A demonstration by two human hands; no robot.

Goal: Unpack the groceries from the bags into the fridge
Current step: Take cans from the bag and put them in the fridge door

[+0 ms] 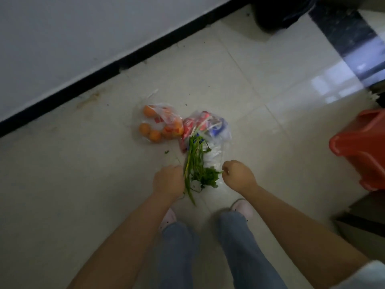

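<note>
A bunch of green herbs (195, 165) with long stems hangs above the tiled floor, between my hands. My left hand (168, 181) is shut on the stems at their left side. My right hand (238, 176) is closed into a fist just right of the leafy end; whether it grips the leaves or thin plastic I cannot tell. On the floor beyond lie a clear bag of oranges (159, 126) and a clear bag with red and blue packets (208, 127). The fridge is not in view.
A white wall with a black skirting board (116, 65) runs diagonally at upper left. A red plastic stool (362, 147) stands at the right edge. Something dark (279, 13) sits at the top. My feet in pale slippers (242, 207) stand just behind the herbs.
</note>
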